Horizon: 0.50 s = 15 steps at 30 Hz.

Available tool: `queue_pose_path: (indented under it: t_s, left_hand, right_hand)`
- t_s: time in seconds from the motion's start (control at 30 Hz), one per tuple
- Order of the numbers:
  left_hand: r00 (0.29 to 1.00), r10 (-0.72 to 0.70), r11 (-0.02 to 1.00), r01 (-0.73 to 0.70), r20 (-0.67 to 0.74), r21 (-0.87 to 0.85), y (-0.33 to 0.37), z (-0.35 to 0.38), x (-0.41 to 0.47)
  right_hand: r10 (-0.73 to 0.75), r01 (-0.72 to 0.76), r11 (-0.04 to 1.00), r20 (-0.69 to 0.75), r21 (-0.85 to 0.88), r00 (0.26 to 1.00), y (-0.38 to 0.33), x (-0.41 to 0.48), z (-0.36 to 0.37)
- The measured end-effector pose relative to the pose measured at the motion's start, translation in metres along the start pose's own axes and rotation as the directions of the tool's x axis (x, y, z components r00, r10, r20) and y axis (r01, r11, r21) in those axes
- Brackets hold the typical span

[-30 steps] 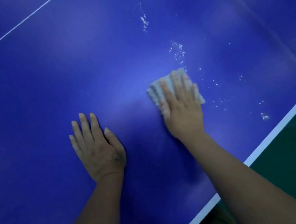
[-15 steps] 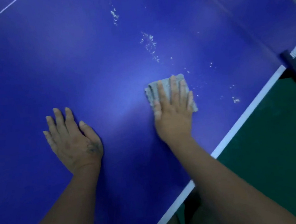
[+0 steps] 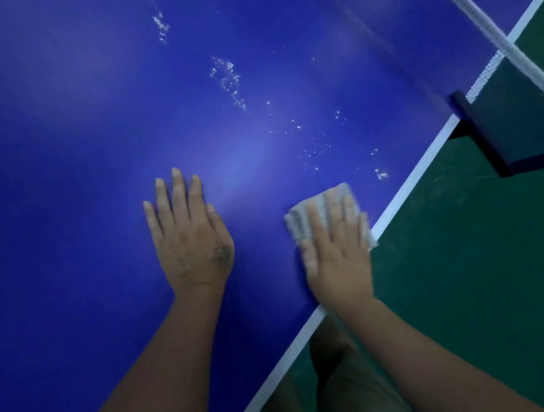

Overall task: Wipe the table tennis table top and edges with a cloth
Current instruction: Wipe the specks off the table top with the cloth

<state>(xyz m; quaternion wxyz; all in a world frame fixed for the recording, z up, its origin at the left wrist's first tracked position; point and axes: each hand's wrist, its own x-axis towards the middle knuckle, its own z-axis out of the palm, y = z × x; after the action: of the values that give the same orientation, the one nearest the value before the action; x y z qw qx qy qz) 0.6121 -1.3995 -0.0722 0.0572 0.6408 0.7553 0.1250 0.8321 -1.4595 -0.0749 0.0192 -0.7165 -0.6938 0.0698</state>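
The blue table tennis table [image 3: 76,158] fills most of the view, with a white edge line [image 3: 405,186] running diagonally at the right. My right hand [image 3: 335,253] presses flat on a folded pale grey cloth [image 3: 302,223] lying at that edge, fingers straight over it. My left hand [image 3: 191,240] rests flat and open on the bare blue top, a hand's width to the left of the cloth. White specks and droplets [image 3: 228,80] are scattered over the surface beyond both hands, towards the net.
The net [image 3: 478,20] with its white top band crosses the upper right; its dark post clamp [image 3: 503,137] grips the table edge. Green floor [image 3: 487,284] lies to the right. My legs [image 3: 340,382] stand against the table's near edge.
My right hand has slid the cloth from the inner table surface out to the white edge line. The view has shifted, bringing the net post into sight.
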Motion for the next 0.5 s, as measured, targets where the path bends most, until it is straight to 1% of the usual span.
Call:
queue_pose_path:
  t_s: [0.03,0.07,0.1,0.13,0.17,0.2,0.23,0.27,0.3,0.33,0.37,0.4,0.43,0.5]
  left_hand:
    - [1.0,0.007,1.0,-0.007,-0.005,0.007,-0.002,0.004,-0.001]
    - [1.0,0.009,1.0,-0.009,-0.017,0.005,-0.004,0.006,-0.001]
    - [1.0,0.009,1.0,-0.008,-0.029,0.002,-0.006,0.006,-0.001]
    - [0.999,0.004,1.0,-0.004,-0.042,-0.003,-0.007,0.007,-0.001]
    - [0.999,0.002,1.0,-0.002,-0.05,-0.005,-0.006,0.008,-0.001]
    - [0.998,0.002,1.0,-0.002,-0.056,-0.003,-0.005,0.009,0.0]
    - [0.998,0.0,1.0,0.0,-0.06,0.001,-0.004,0.011,0.0]
    - [0.998,-0.002,1.0,0.002,-0.063,0.001,-0.004,0.011,0.0]
    - [0.998,-0.002,1.0,0.002,-0.064,-0.001,-0.003,0.012,0.001]
    - [0.998,-0.006,1.0,0.006,-0.061,-0.004,-0.004,0.011,0.001]
    - [0.998,-0.011,1.0,0.011,-0.055,-0.008,-0.003,0.01,0.002]
    - [0.999,-0.016,1.0,0.015,-0.048,-0.01,-0.003,0.009,0.002]
    - [0.999,-0.018,1.0,0.018,-0.041,-0.011,-0.002,0.009,0.002]
    - [0.999,-0.02,1.0,0.019,-0.035,-0.018,-0.003,0.009,0.002]
  right_hand:
    - [-0.121,0.121,0.993,0.03,0.008,0.992,-0.002,-0.009,0.005]
    - [-0.243,0.243,0.97,0.061,0.02,0.968,0.002,-0.015,0.007]
    - [-0.34,0.339,0.94,0.082,0.027,0.937,0.01,-0.016,0.007]
    - [-0.389,0.389,0.921,0.094,0.02,0.916,0.021,-0.012,0.005]
    - [-0.376,0.377,0.926,0.091,0.004,0.922,0.032,-0.005,0.002]
    - [-0.285,0.286,0.958,0.074,0.0,0.956,0.041,0.004,-0.001]
    - [-0.125,0.124,0.992,0.046,0.013,0.991,0.049,0.012,-0.003]
    - [0.069,-0.07,0.997,0.026,0.044,0.997,0.054,0.02,-0.005]
    - [0.232,-0.232,0.969,0.019,0.082,0.973,0.054,0.025,-0.007]
    - [0.326,-0.325,0.94,0.013,0.106,0.945,0.051,0.026,-0.007]
    - [0.356,-0.354,0.93,0.001,0.101,0.935,0.044,0.025,-0.007]
    - [0.337,-0.335,0.939,-0.008,0.081,0.942,0.036,0.021,-0.005]
    - [0.28,-0.279,0.958,-0.006,0.064,0.96,0.025,0.017,-0.003]
    - [0.081,-0.082,0.995,0.025,0.056,0.996,0.003,0.012,0.002]
